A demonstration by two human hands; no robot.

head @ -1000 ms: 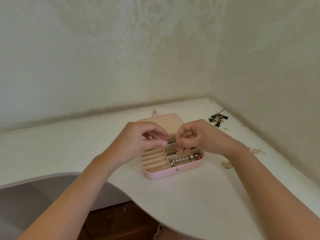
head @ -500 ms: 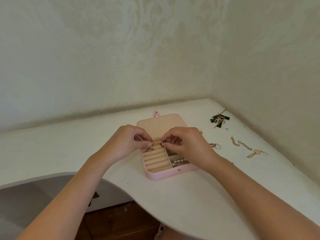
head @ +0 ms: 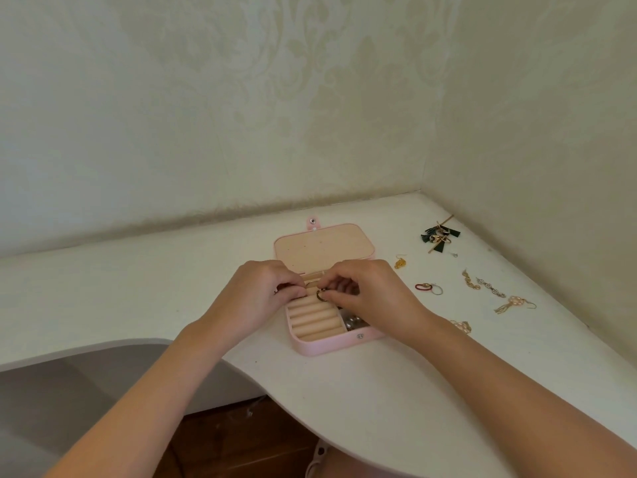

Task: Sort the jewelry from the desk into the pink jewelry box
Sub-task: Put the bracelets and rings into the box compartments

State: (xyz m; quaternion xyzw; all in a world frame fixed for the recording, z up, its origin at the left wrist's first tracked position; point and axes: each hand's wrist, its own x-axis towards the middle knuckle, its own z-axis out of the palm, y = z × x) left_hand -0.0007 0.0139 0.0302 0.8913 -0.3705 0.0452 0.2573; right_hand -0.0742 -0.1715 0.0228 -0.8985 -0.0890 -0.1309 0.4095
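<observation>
Pink jewelry box [head: 331,345] open; right hand [head: 372,294] pinches ring [head: 320,296].

Both arms bare, reaching in from the near edge and converging toward the middle. The left forearm [head: 165,384] comes from near left, the right forearm [head: 499,367] from near right. Wrists roughly straight, low over the bench [head: 379,391].

On the left grip [head: 262,291]: back up, knuckles raised, fingers curled under, tips pointing right. Whether they hold anything is hidden.

On the right grip [head: 362,291]: back up, fingers curled, thumb and forefinger pinching a small ring [head: 320,296] at their tips.

Grips close together, fingertips nearly meeting.
</observation>
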